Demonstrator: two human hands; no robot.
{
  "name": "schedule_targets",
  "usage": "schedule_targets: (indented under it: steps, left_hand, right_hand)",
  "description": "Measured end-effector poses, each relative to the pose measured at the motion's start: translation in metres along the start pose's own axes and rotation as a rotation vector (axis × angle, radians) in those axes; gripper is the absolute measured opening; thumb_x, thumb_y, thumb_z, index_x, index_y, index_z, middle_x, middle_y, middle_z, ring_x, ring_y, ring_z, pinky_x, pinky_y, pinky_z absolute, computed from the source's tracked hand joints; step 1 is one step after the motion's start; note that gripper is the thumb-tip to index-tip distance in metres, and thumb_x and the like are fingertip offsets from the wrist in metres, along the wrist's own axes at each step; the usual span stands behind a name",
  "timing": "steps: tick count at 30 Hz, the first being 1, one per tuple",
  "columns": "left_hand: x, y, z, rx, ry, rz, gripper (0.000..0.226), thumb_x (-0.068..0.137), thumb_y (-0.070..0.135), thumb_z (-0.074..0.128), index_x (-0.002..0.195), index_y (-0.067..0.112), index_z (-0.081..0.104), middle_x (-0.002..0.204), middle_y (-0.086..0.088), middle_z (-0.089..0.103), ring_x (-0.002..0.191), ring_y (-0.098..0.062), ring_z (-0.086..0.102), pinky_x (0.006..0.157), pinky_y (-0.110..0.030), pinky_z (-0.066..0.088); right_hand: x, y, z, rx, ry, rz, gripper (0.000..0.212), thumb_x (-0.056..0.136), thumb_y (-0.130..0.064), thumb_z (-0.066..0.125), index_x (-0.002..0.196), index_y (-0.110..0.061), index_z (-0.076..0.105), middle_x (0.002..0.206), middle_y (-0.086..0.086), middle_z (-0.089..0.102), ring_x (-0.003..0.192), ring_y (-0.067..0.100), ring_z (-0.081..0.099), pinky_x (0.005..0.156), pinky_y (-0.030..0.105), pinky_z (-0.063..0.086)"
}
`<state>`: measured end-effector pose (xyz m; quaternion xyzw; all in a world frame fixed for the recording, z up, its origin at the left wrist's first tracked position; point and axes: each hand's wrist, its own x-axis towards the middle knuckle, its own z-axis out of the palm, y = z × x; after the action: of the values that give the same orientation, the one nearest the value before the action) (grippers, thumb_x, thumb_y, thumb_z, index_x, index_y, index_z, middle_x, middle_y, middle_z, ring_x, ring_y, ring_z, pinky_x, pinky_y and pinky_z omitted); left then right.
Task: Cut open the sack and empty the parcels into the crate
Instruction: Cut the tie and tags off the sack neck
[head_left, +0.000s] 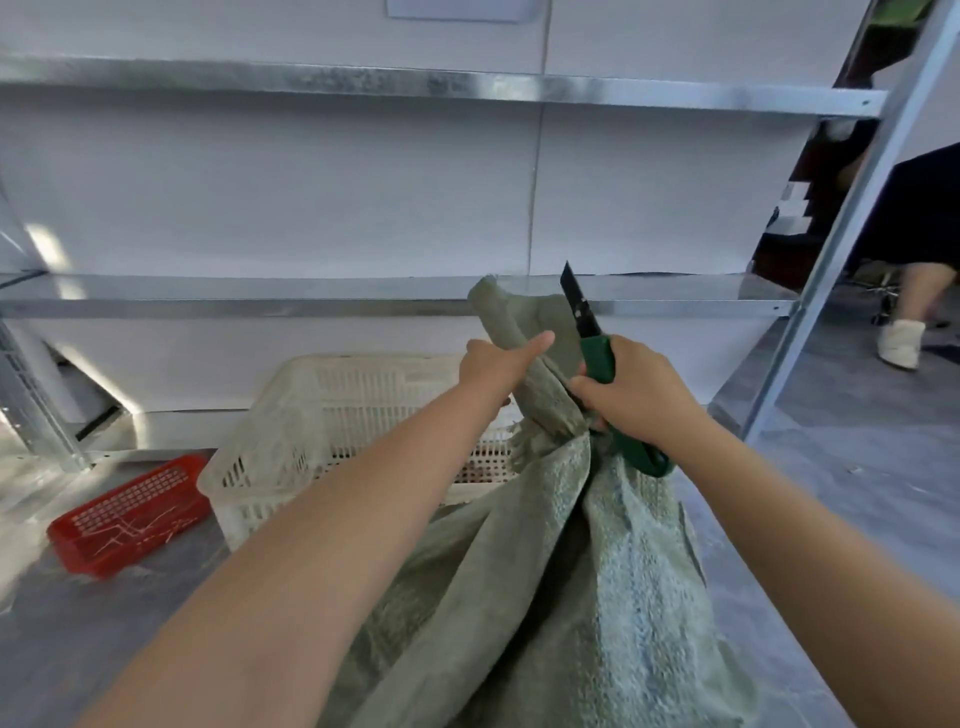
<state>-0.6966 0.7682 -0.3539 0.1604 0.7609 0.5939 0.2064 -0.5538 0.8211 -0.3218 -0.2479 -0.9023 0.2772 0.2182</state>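
Your left hand (496, 364) grips the gathered neck of the green sack (545, 571), your right hand (636, 395) is closed round the green utility knife (602, 364), blade upward, with the white crate (322, 431) just beyond both hands.

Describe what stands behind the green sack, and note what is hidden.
Behind the sack stands a white slatted crate on the floor, in front of a metal shelf. The sack covers the crate's right side, so whatever lies in that part cannot be seen.
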Motion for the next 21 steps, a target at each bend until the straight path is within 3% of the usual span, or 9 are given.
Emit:
schedule_targets:
  steps: [3, 6, 9, 11, 13, 15, 17, 21]
  left_hand:
    - [0.009, -0.007, 0.009, -0.01, 0.044, -0.018, 0.048, 0.074, 0.016, 0.073, 0.111, -0.001, 0.048, 0.111, -0.019, 0.059, 0.093, -0.03, 0.059, 0.073, -0.037, 0.055]
    - [-0.004, -0.018, 0.006, 0.01, 0.013, 0.181, 0.042, 0.077, 0.0, 0.067, 0.115, 0.001, 0.049, 0.103, -0.014, 0.058, 0.088, -0.025, 0.057, 0.071, -0.032, 0.049]
    - [-0.03, -0.035, -0.002, 0.158, -0.07, 0.419, 0.034, 0.076, -0.003, 0.066, 0.107, 0.003, 0.057, 0.089, -0.007, 0.059, 0.082, -0.021, 0.057, 0.072, -0.027, 0.047]
    - [-0.044, -0.051, -0.005, 0.301, -0.088, 0.535, 0.026, 0.076, -0.002, 0.065, 0.1, 0.007, 0.061, 0.08, -0.001, 0.059, 0.077, -0.018, 0.055, 0.068, -0.018, 0.044]
    - [-0.055, -0.065, -0.007, 0.358, -0.097, 0.586, 0.023, 0.077, -0.001, 0.062, 0.098, 0.009, 0.062, 0.079, 0.0, 0.06, 0.076, -0.014, 0.055, 0.063, -0.008, 0.041]
    - [-0.064, -0.077, -0.008, 0.426, -0.112, 0.633, 0.019, 0.078, 0.001, 0.062, 0.097, 0.005, 0.063, 0.088, -0.006, 0.064, 0.082, -0.016, 0.058, 0.069, -0.016, 0.044]
    - [-0.071, -0.09, -0.011, 0.52, -0.143, 0.706, 0.012, 0.079, 0.004, 0.062, 0.09, 0.002, 0.062, 0.089, -0.008, 0.064, 0.084, -0.019, 0.058, 0.072, -0.024, 0.044]
    - [-0.083, -0.1, -0.018, 0.548, -0.15, 0.815, 0.007, 0.077, 0.003, 0.064, 0.082, 0.006, 0.06, 0.079, 0.007, 0.05, 0.073, -0.007, 0.046, 0.062, -0.003, 0.032]
  right_hand:
    - [-0.002, 0.014, -0.001, 0.011, -0.013, -0.006, 0.014, 0.084, -0.018, 0.055, 0.087, -0.006, 0.05, 0.085, 0.017, 0.064, 0.077, 0.033, 0.064, 0.066, 0.034, 0.05]
    - [-0.002, 0.022, -0.005, -0.002, 0.038, -0.035, 0.014, 0.086, -0.019, 0.056, 0.087, -0.006, 0.05, 0.08, 0.013, 0.061, 0.073, 0.03, 0.061, 0.055, 0.027, 0.042]
    - [0.002, 0.021, -0.012, 0.038, 0.124, -0.076, 0.02, 0.087, -0.022, 0.057, 0.094, -0.005, 0.051, 0.079, 0.01, 0.062, 0.063, 0.023, 0.061, 0.053, 0.026, 0.042]
    - [0.006, 0.015, -0.017, 0.091, 0.172, -0.104, 0.017, 0.088, -0.023, 0.057, 0.094, -0.01, 0.048, 0.079, 0.007, 0.063, 0.058, 0.017, 0.062, 0.055, 0.025, 0.045]
    - [0.013, 0.009, -0.02, 0.094, 0.221, -0.133, 0.018, 0.088, -0.025, 0.057, 0.094, -0.012, 0.047, 0.086, 0.01, 0.064, 0.068, 0.024, 0.064, 0.065, 0.032, 0.051]
    - [0.019, 0.002, -0.023, 0.084, 0.242, -0.164, 0.021, 0.087, -0.027, 0.057, 0.096, -0.011, 0.048, 0.093, 0.013, 0.064, 0.078, 0.03, 0.064, 0.074, 0.039, 0.053]
    - [0.021, -0.005, -0.026, 0.124, 0.215, -0.213, 0.017, 0.087, -0.024, 0.058, 0.096, -0.016, 0.045, 0.093, 0.01, 0.063, 0.08, 0.027, 0.062, 0.073, 0.035, 0.051]
    - [0.025, -0.013, -0.031, 0.196, 0.038, -0.218, 0.012, 0.086, -0.016, 0.057, 0.092, -0.015, 0.047, 0.075, 0.001, 0.057, 0.07, 0.02, 0.057, 0.063, 0.028, 0.047]
